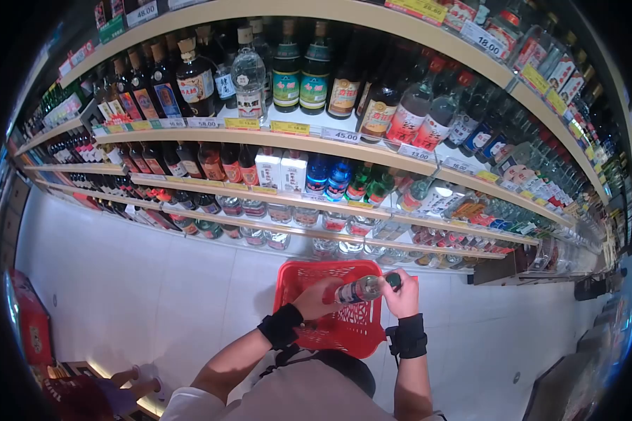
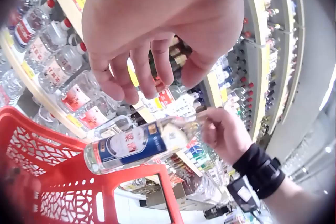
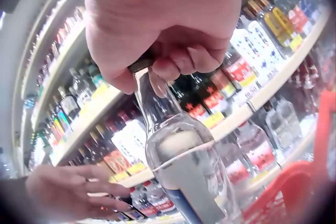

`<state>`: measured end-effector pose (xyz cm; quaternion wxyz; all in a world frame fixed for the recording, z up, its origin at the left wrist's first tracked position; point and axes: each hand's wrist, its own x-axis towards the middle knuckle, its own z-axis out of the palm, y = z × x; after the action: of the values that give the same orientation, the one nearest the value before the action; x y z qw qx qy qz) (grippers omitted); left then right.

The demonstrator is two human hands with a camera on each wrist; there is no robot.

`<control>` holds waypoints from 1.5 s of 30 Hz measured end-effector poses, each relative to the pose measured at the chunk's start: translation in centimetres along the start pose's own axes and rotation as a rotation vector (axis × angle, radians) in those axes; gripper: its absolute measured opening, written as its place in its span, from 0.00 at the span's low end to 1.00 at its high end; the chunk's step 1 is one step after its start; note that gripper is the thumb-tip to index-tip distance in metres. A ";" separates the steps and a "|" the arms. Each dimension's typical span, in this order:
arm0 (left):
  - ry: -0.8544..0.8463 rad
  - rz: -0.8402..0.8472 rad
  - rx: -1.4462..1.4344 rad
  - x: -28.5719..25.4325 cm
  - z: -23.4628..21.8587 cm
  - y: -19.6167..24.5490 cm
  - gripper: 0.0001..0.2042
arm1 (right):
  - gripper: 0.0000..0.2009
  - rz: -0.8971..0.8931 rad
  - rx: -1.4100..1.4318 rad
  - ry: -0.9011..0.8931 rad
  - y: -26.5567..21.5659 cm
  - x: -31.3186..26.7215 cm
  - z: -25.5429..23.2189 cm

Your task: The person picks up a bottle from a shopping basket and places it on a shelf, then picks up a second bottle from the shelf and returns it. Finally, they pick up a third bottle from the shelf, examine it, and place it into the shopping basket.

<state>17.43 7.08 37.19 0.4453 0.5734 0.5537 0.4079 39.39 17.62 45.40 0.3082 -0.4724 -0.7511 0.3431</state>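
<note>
My right hand [image 1: 403, 295] grips a clear glass bottle [image 1: 361, 289] by its neck, fingers curled just under the dark green cap [image 1: 394, 281]. In the left wrist view the bottle [image 2: 134, 148] lies tilted nearly sideways, showing a blue and white label. My left hand [image 1: 316, 300] hovers near the bottle's base with relaxed, spread fingers. A gap shows between that hand [image 2: 163, 24] and the glass in the left wrist view. Below both hands is a red plastic shopping basket [image 1: 284, 281] with patterned openings in its walls.
Shelves [image 1: 393, 153] packed with bottles curve across the front, price tags [image 1: 340, 135] along their edges. Pale floor tiles [image 1: 211, 281] lie below. At the lower left, another person's legs [image 1: 137, 382] show beside a red box [image 1: 34, 319]. A dark unit [image 1: 562, 386] stands at the lower right.
</note>
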 end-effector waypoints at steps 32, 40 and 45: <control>-0.431 0.064 -1.066 1.8 -4.9 15.4 0.37 | 0.35 -0.242 1.122 -0.441 -13.6 6.4 -4.0; 0.054 0.200 -0.615 0.5 -3.6 17.6 0.23 | 0.32 -0.217 0.804 -0.376 -15.1 5.6 -4.9; 0.063 0.225 -0.562 -0.1 -3.5 17.1 0.22 | 0.29 -0.225 0.827 -0.308 -15.1 5.4 -4.1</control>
<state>18.68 7.32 54.56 0.5209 0.4727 0.3657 0.6095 33.10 18.66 60.68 0.3908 -0.1684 -0.6350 0.6448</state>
